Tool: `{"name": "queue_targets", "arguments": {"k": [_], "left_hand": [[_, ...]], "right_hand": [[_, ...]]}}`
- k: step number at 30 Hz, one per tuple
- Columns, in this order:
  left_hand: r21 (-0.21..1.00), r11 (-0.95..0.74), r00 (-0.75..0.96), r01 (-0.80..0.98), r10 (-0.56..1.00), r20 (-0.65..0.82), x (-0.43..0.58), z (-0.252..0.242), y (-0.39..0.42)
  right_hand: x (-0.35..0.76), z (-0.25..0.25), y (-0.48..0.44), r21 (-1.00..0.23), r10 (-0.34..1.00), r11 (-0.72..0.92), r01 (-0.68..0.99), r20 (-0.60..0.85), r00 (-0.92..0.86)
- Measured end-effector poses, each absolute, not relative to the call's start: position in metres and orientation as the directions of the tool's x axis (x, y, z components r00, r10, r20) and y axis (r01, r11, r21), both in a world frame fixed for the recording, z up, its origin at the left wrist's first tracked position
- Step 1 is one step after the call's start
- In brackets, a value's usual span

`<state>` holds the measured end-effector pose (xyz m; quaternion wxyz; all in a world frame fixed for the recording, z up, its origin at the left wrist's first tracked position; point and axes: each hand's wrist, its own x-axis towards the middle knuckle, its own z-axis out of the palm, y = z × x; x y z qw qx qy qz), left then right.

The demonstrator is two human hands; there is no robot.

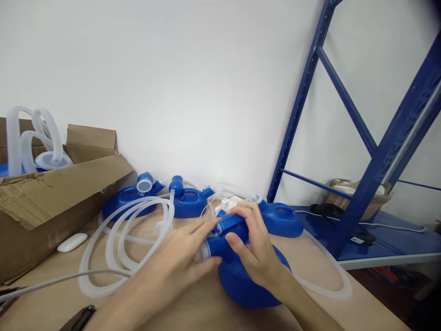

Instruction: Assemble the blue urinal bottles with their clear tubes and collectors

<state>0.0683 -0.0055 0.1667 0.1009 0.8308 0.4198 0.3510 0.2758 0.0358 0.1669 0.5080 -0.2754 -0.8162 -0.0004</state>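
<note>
A blue plastic urinal bottle (253,289) with a moulded handle is tilted on the table in front of me, its neck pointing left. My right hand (257,248) wraps over the bottle's handle from above, thumb on the near side. At the neck end, my left hand (186,255) grips around the mouth, fingers above and thumb below. A whitish translucent collar (206,249) shows between thumb and fingers. The palm hides most of the mouth.
Several similar blue bottles (189,204) stand along the wall, one beyond my right hand (280,220). A coiled translucent hose (113,248) lies left. A cardboard box (51,202) with hoses, a white computer mouse (72,242) and a blue metal rack (358,207) flank the table.
</note>
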Motion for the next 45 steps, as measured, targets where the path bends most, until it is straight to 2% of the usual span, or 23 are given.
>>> {"name": "queue_targets", "arguments": {"k": [2,4,5,7,9,10,12,17,21,24,27,30,33,36,38,41,45], "left_hand": [[0.531,-0.550,0.267,0.645,0.813,0.518,0.059,0.175,0.004],[0.598,-0.419,0.086,0.683,0.860,0.503,0.049,0.181,0.015],[0.613,-0.355,0.010,0.706,0.870,0.492,0.045,0.181,0.021],[0.603,-0.273,-0.074,0.749,0.871,0.486,0.039,0.174,0.034],[0.582,-0.243,-0.107,0.776,0.858,0.502,0.037,0.158,0.049],[0.579,-0.231,-0.114,0.782,0.861,0.496,0.038,0.147,0.056],[0.592,-0.195,-0.094,0.782,0.903,0.420,0.041,0.125,0.068],[0.586,-0.251,0.051,0.770,0.940,0.336,0.054,0.089,0.081],[0.624,-0.306,0.207,0.719,0.952,0.228,0.059,0.075,0.079],[0.536,-0.360,0.295,0.764,0.933,0.206,0.057,0.068,0.079],[0.437,-0.389,0.301,0.811,0.918,0.258,0.054,0.081,0.076],[0.400,-0.380,0.264,0.834,0.911,0.316,0.048,0.117,0.065],[0.311,-0.246,0.130,0.918,0.927,0.351,0.032,0.151,0.056],[0.166,-0.195,0.128,0.967,0.930,0.345,0.002,0.158,0.057],[0.083,-0.219,0.189,0.972,0.944,0.270,-0.021,0.149,0.061],[0.091,-0.217,0.207,0.972,0.973,0.103,-0.046,0.131,0.068],[0.125,-0.237,0.228,0.964,0.970,0.079,-0.055,0.123,0.074]], "right_hand": [[0.284,0.173,0.039,-0.354,0.528,0.817,0.456,0.776,-0.345],[0.297,0.181,0.047,-0.406,0.637,0.750,0.522,0.659,-0.401],[0.305,0.185,0.052,-0.421,0.694,0.710,0.564,0.556,-0.458],[0.322,0.191,0.064,-0.440,0.776,0.620,0.649,0.228,-0.587],[0.337,0.192,0.078,-0.425,0.760,0.533,0.731,-0.140,-0.635],[0.342,0.191,0.084,-0.408,0.735,0.510,0.757,-0.251,-0.630],[0.347,0.186,0.095,-0.385,0.704,0.501,0.775,-0.340,-0.624],[0.344,0.172,0.108,-0.398,0.693,0.511,0.762,-0.335,-0.639],[0.347,0.167,0.109,-0.442,0.664,0.575,0.689,-0.240,-0.708],[0.350,0.167,0.109,-0.429,0.678,0.568,0.702,-0.240,-0.695],[0.350,0.168,0.108,-0.416,0.686,0.553,0.722,-0.264,-0.678],[0.350,0.168,0.108,-0.438,0.670,0.566,0.698,-0.248,-0.700],[0.350,0.166,0.109,-0.488,0.656,0.583,0.650,-0.189,-0.730],[0.350,0.166,0.109,-0.501,0.656,0.585,0.638,-0.171,-0.735],[0.350,0.167,0.107,-0.475,0.662,0.580,0.661,-0.197,-0.723],[0.349,0.168,0.105,-0.458,0.655,0.583,0.671,-0.225,-0.722],[0.349,0.168,0.105,-0.483,0.652,0.567,0.667,-0.233,-0.722]]}}
